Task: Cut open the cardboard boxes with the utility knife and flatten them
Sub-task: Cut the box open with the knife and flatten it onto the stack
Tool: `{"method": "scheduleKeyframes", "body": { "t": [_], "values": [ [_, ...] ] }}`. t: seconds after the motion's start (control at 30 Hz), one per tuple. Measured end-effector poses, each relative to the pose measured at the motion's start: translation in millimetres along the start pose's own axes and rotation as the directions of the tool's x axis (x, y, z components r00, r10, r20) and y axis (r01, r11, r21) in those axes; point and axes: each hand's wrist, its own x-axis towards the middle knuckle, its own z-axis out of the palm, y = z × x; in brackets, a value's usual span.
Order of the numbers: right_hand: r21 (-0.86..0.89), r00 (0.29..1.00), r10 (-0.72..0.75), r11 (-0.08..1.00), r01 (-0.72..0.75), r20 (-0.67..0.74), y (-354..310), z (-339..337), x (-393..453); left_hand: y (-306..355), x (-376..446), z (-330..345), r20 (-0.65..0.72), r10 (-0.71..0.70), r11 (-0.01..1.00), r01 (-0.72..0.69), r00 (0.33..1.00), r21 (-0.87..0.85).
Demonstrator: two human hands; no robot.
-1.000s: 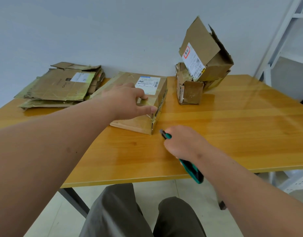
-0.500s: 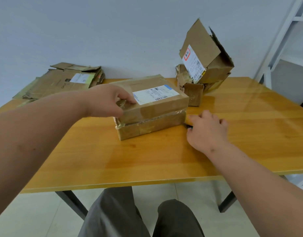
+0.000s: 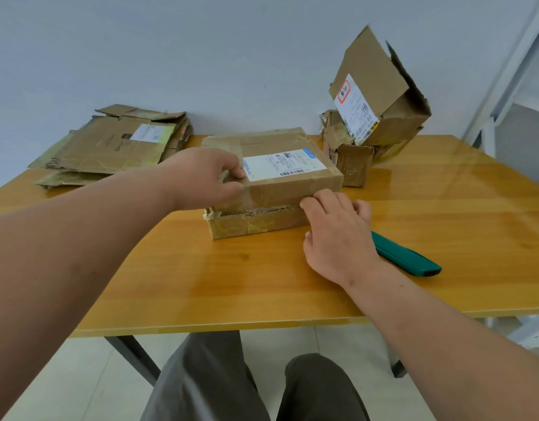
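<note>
The left hand [image 3: 210, 177] pinches the top near-left corner of the taped cardboard box [image 3: 271, 183], thumb and fingers curled over its lid beside the white shipping label [image 3: 283, 164]. The right hand [image 3: 338, 235] lies with loose, nearly straight fingers against the box's near side at the cut seam, holding nothing. Half a second ago the green utility knife [image 3: 405, 256] was hidden under that hand; now it lies released on the table [image 3: 262, 284], just right of the wrist, its blade end covered by the hand. The label's barcode shows but its print is too small to read. At the far-left corner sits a flattened cardboard stack [image 3: 116, 144]; an opened box [image 3: 380, 95] with a red-marked label leans at the far edge.
</note>
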Motion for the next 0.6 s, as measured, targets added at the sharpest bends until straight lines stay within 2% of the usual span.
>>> {"method": "scheduleKeyframes", "body": {
  "t": [0.2,0.33,0.4,0.5,0.6],
  "values": [
    [0.038,0.994,0.001,0.999,-0.005,0.106,1.6,7.7,-17.0,-0.5,0.2,2.8,-0.022,-0.013,0.999,0.014,1.000,0.037],
    [0.136,0.984,0.064,0.987,-0.087,0.166,8.5,4.3,-14.5,0.1,-0.2,8.6,-0.032,0.016,0.997,-0.013,0.999,0.079],
    [0.232,0.972,0.124,0.958,-0.170,0.200,13.7,0.3,-9.0,4.2,-0.1,11.5,-0.025,0.057,0.974,-0.050,0.998,0.219],
    [0.315,0.945,0.202,0.907,-0.280,0.258,20.6,-0.6,-8.6,9.6,-1.7,23.8,-0.063,0.153,0.844,-0.097,0.986,0.528],
    [0.349,0.933,0.265,0.874,-0.339,0.243,19.6,0.3,-10.7,8.9,-6.6,39.3,-0.091,0.220,0.745,-0.107,0.971,0.658]
  ]
}}
